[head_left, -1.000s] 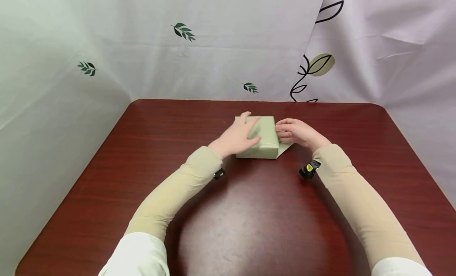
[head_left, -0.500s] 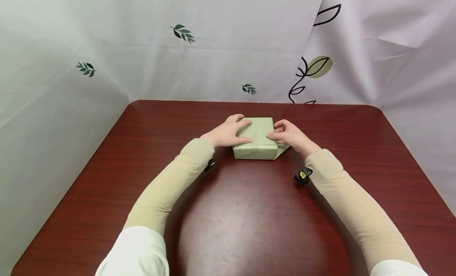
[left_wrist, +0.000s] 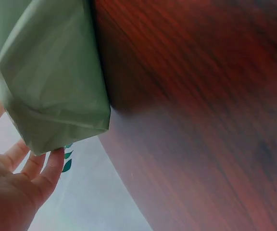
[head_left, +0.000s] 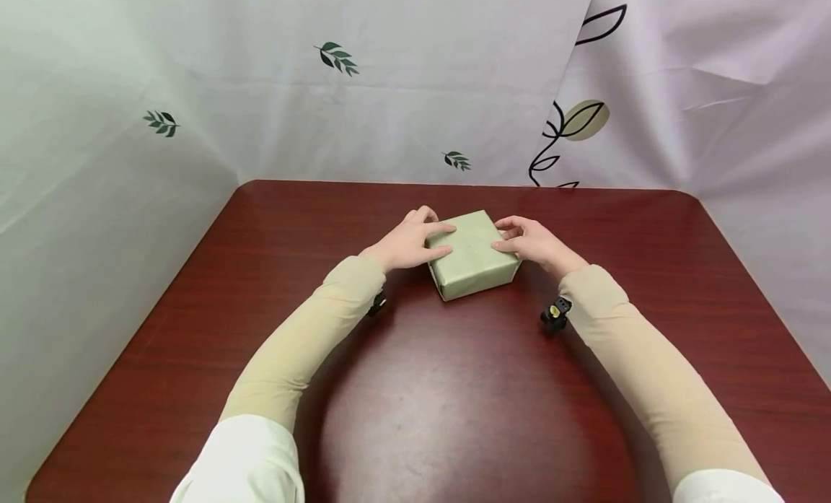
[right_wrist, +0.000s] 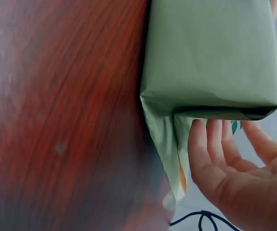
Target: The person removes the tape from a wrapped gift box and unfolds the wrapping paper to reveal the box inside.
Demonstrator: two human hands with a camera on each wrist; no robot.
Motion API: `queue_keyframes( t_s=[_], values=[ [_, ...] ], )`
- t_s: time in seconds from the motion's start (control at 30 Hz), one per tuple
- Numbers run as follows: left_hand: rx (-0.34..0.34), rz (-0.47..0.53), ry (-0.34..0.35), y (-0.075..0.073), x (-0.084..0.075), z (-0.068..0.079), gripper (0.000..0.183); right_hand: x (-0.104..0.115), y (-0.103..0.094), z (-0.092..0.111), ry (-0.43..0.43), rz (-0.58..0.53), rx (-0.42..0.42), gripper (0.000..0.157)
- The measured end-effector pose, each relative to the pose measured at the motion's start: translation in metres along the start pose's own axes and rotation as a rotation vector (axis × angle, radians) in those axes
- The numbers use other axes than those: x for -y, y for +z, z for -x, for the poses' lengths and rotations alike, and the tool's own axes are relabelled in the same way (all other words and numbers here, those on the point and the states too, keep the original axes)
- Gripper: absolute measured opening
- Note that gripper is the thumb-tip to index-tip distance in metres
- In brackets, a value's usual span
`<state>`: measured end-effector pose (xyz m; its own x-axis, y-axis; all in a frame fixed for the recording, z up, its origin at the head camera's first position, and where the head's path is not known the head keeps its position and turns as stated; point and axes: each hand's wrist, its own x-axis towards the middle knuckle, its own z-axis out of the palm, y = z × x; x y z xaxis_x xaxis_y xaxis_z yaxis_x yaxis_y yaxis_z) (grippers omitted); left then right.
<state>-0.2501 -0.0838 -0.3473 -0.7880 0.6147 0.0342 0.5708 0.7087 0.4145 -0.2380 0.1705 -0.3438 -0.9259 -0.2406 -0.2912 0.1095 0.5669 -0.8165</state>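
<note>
The left hand (head_left: 409,242) holds the left end of a green paper-wrapped box (head_left: 472,254), its thumb and one finger laid across the top; the left wrist view shows further fingertips touching a lower edge of that end. The right hand (head_left: 535,245) holds the opposite end, thumb on the top, remaining fingers bent against the end face and partly hidden from the head view. The box sits near the far edge of the table, right of its middle, turned at an angle to that edge. A loose paper flap (right_wrist: 165,132) extends from its right end on the table side, beneath the right fingers, with a narrow orange strip (right_wrist: 182,179) visible at its edge. Each wrist carries a small black device, the right one (head_left: 556,314) bearing a yellow spot. Beige sleeves (head_left: 301,348) cover both forearms. The table (head_left: 402,416) is reddish-brown, glossy, and backed by a white curtain (head_left: 402,113) with leaf prints.
</note>
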Motion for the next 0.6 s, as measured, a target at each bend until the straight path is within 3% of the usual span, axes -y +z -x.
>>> queue_keyframes(
  t_s=[0.17, 0.33, 0.47, 0.6],
  values=[
    [-0.002, -0.001, 0.021, 0.0, -0.001, 0.008, 0.037, 0.002, -0.004, -0.002, -0.039, 0.104, 0.015, 0.049],
    [0.007, 0.07, 0.022, 0.002, -0.006, 0.019, 0.036, 0.003, -0.009, -0.004, -0.093, 0.173, 0.045, 0.046],
    [-0.008, 0.111, 0.028, 0.008, -0.013, 0.028, 0.037, 0.004, -0.011, -0.009, -0.169, 0.233, 0.065, 0.043],
    [-0.026, 0.081, 0.071, 0.014, -0.024, 0.036, 0.037, 0.003, -0.011, -0.016, -0.198, 0.29, 0.079, 0.042]
  ],
)
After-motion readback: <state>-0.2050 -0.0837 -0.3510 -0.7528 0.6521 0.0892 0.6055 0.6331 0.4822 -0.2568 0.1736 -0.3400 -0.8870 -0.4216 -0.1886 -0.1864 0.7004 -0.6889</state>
